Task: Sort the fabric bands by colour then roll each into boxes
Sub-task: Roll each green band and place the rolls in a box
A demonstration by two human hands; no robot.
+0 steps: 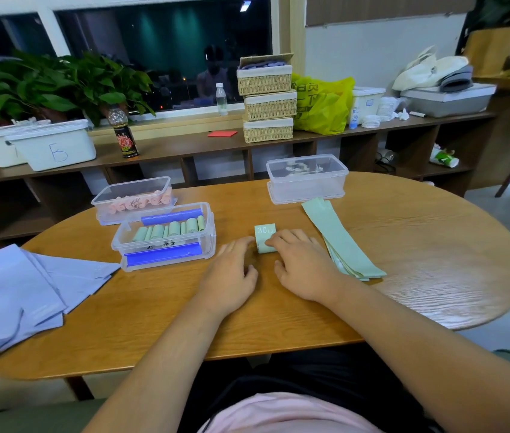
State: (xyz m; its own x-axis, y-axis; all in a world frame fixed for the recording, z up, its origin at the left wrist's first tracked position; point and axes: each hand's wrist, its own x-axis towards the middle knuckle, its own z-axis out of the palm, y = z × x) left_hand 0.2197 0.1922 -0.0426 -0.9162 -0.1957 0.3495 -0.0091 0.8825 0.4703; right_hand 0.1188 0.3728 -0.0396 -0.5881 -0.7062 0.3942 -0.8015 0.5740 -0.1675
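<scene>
Partly rolled green band [265, 239] lies at desk [403, 245] centre. The left hand [231, 268] is at its 7 o'clock, the right hand [303, 265] at 5 o'clock. Both have fingers loosely bent, tips pressing on the roll, thumbs off. The box [166, 237] w/ green rolls is at 9 o'clock.

Oval wooden table [278, 314], light grain; lilac bands [19, 295] in loose fanned heap at left end, some overhanging edge; pink-roll box [134, 198], clear, at back left; green-roll box [166, 235], clear with blue clips, just in front, touching it; lidded box [306, 178], clear, at back right of centre, contents pale and unclear; green bands [338, 242] stacked flat, running from that box toward near right; green roll [265, 237] marked "30" at centre; left hand [231, 276] and right hand [303, 267] resting on top, fingers touching roll.
</scene>
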